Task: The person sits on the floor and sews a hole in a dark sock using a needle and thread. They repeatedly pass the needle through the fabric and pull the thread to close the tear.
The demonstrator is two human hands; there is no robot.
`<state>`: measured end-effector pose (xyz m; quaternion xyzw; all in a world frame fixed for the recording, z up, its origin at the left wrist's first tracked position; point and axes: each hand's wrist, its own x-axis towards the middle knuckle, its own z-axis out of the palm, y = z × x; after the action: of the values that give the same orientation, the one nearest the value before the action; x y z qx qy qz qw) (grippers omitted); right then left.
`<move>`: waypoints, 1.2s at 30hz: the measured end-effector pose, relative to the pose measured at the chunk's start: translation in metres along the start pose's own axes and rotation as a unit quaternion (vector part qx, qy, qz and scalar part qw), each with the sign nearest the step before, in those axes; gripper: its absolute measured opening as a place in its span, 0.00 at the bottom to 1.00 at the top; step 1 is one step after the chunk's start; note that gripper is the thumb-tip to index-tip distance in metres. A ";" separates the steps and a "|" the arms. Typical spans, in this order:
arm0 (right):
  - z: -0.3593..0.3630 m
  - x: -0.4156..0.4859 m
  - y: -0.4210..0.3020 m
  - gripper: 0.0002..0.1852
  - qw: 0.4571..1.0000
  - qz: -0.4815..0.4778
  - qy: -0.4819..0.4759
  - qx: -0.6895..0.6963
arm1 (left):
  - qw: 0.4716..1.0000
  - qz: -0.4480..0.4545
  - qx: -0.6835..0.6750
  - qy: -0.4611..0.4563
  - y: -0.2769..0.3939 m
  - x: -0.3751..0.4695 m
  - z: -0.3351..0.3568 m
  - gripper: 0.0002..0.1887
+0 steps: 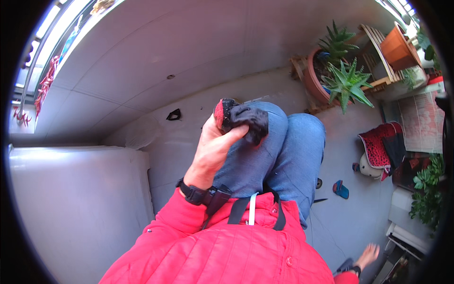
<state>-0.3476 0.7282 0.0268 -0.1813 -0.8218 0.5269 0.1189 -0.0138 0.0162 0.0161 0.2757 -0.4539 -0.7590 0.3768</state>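
My left hand (214, 147) is raised over my jeans-clad thighs. Its fingers and thumb are closed on a bunched black-and-red piece (249, 120), soft and dark, with a rough red edge on its left side; whether it is cloth or part of a shoe, I cannot tell. Far off at the lower right, my right hand (368, 255) stretches out to the side, slightly blurred. Its fingers look extended, with nothing visible in them. It is near a dark-and-white stand or cabinet (404, 245) at the picture's rim.
A potted aloe-like plant (347, 83) stands ahead right, by a wooden slatted stand (381, 53). On the floor lie a small blue piece (341, 189), a dark blade-like strip (320, 200) and a black scrap (173, 114). A red-patterned cloth (381, 145) covers a seat. A white appliance-like box (78, 198) stands left.
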 end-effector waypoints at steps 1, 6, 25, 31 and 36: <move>0.059 -0.027 -0.020 0.26 0.996 -0.023 -0.085 0.033 | 0.999 -0.014 -0.021 -0.037 0.004 -0.002 0.004 0.16; 0.311 -0.217 -0.149 0.08 0.832 -0.069 -0.543 0.090 | 0.989 -0.051 -0.073 -0.120 0.021 -0.015 0.019 0.19; 0.405 -0.374 -0.198 0.07 0.620 0.203 -0.723 0.228 | 0.964 -0.139 -0.155 -0.165 0.002 -0.019 0.019 0.34; 0.410 -0.371 -0.184 0.07 0.644 0.142 -0.734 0.162 | 0.967 -0.193 -0.090 -0.141 0.003 -0.013 0.023 0.26; 0.409 -0.377 -0.190 0.07 0.733 -0.055 -0.675 0.067 | 0.970 -0.205 -0.029 -0.129 0.009 -0.012 0.024 0.15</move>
<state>-0.1967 0.1603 0.0275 0.2762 -0.6568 0.5571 -0.4264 -0.0224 0.0351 0.0353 0.2516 -0.4106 -0.8618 0.1595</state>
